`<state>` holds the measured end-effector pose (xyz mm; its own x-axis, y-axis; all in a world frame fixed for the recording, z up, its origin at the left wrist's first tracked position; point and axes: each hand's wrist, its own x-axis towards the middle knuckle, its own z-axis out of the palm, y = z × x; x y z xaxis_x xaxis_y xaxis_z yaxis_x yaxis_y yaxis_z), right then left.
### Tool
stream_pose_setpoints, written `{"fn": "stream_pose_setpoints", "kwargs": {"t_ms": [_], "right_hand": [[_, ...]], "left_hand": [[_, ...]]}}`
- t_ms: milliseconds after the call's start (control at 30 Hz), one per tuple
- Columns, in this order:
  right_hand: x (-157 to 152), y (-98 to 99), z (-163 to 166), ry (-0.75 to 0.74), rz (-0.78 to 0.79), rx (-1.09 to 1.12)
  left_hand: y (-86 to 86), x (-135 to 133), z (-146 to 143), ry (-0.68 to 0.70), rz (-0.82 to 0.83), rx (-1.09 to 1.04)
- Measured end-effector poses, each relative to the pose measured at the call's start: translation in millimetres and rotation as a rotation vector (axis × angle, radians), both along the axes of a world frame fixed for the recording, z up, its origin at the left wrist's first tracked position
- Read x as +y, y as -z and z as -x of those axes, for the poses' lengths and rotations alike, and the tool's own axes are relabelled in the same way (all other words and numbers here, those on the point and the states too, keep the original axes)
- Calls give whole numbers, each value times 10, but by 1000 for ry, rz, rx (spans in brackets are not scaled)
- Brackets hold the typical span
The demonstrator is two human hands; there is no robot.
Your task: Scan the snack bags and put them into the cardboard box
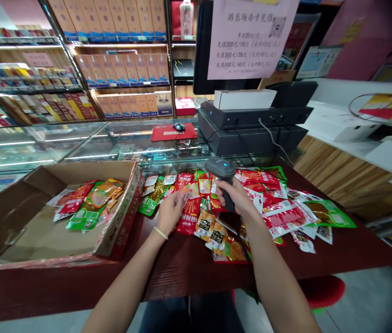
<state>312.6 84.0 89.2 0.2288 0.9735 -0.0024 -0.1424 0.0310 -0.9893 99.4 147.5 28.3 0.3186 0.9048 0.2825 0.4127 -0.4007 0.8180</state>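
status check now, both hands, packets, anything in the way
Right hand gripping handheld scanner. Left hand at the packets, grip unclear. Packets heaped, overlapping, right of open cardboard box. Scanner and hands block view of some.

In the right grip (pixel 235 196), the scanner (pixel 219 168) is dark, smooth plastic with a mostly matt finish. Around the left grip (pixel 171 213), the packets (pixel 189 217) are glossy, crinkled film. Left of that grip, the box (pixel 104 173) is matt brown cardboard. Beneath both, the table (pixel 171 277) has a smooth, faintly shiny wood grain, possibly laminate. Beyond them, the display case (pixel 88 149) is clear, reflective glass.
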Motion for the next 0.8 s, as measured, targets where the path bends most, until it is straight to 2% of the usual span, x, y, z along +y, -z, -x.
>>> {"fn": "stream_pose_setpoints", "kwargs": {"t_ms": [67, 133, 233, 333, 500, 600, 700, 800], "right_hand": [[8, 5, 26, 1, -2, -12], [17, 10, 62, -10, -8, -29], [31, 26, 126, -35, 1, -49], [33, 46, 190, -81, 49, -72], [5, 31, 292, -274, 153, -178], [-12, 15, 337, -358, 156, -204], [-22, 17, 367, -384, 139, -204], [-31, 8, 386, -349, 133, -198]], "left_hand": [[-20, 74, 30, -53, 240, -340], [-44, 132, 52, -30, 441, -634], [-79, 181, 75, 16, 529, -874], [-75, 216, 99, 8, 511, -934], [20, 304, 138, -160, 478, -931], [28, 330, 148, -191, 491, -934], [-22, 321, 147, -191, 482, -911], [-59, 311, 144, -190, 473, -878]]}}
